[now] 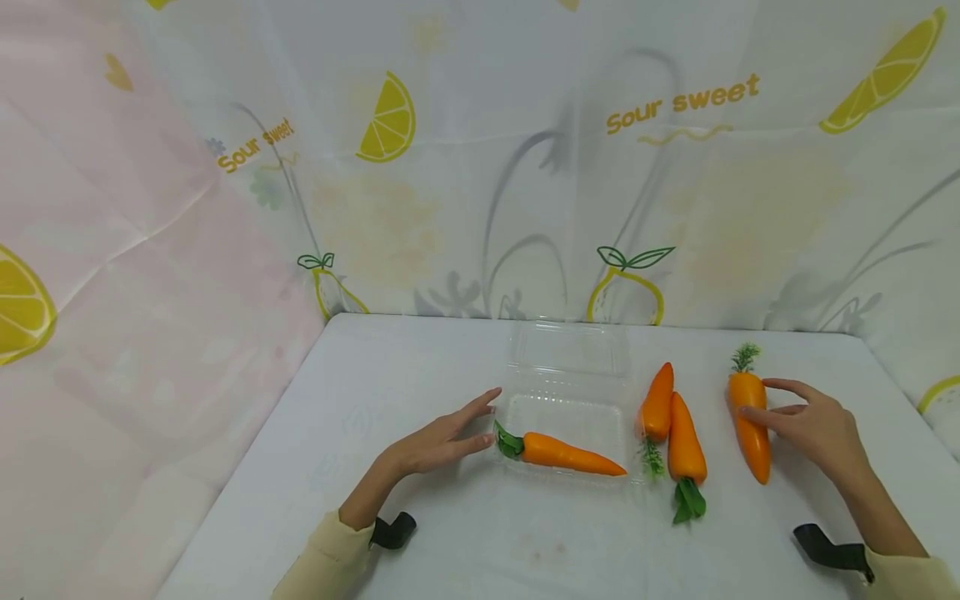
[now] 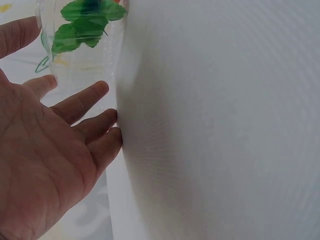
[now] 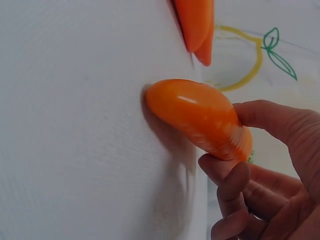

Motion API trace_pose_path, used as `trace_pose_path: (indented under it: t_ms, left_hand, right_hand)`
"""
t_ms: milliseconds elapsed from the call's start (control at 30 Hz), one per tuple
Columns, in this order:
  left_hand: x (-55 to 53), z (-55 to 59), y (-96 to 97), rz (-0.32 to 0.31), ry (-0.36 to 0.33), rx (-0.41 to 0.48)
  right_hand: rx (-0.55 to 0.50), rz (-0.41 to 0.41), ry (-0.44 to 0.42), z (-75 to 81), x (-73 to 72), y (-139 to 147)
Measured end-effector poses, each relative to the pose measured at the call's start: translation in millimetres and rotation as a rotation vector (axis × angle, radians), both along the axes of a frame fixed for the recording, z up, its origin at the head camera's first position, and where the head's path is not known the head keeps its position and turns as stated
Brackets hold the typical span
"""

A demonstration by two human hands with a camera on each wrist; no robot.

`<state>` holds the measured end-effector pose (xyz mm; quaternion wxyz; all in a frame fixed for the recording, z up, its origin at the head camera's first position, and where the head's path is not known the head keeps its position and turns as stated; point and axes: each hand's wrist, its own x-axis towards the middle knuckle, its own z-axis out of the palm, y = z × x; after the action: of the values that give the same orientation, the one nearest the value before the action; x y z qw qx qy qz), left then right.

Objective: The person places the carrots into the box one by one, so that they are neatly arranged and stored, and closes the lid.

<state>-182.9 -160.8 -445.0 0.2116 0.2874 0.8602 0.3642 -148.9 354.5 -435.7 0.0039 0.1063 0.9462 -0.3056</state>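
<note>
**Your right hand (image 1: 816, 427) pinches a carrot (image 1: 751, 440)**

In the right wrist view, your hand mostly hides its leafy top (image 1: 746, 357); the clear lid (image 1: 568, 350) is hard to make out. You have four carrots: the pinched one at the worktop's (image 1: 465, 550) right, two loose carrots (image 1: 684, 442), and a boxed carrot (image 1: 566, 454) inside the one open box (image 1: 566, 411). Your left hand (image 1: 442, 442), fingers extended, is at the box's left side.

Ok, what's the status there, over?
Right hand pinching rightmost carrot. Left hand at clear container, one carrot inside. Two loose carrots between container and right hand.
</note>
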Motion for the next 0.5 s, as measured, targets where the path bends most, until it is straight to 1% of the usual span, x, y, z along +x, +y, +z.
trace_pose_path:
  t_ms: [267,500]
  left_hand:
    - [-0.8,-0.8,-1.0,0.001,-0.007,-0.002]
    - [-0.6,0.6,-0.1,0.000,-0.007,-0.002]
  right_hand:
    - [-0.004,0.042,0.030,8.9,1.9,-12]
    - [-0.036,0.090,0.087,19.2,2.3,-28]
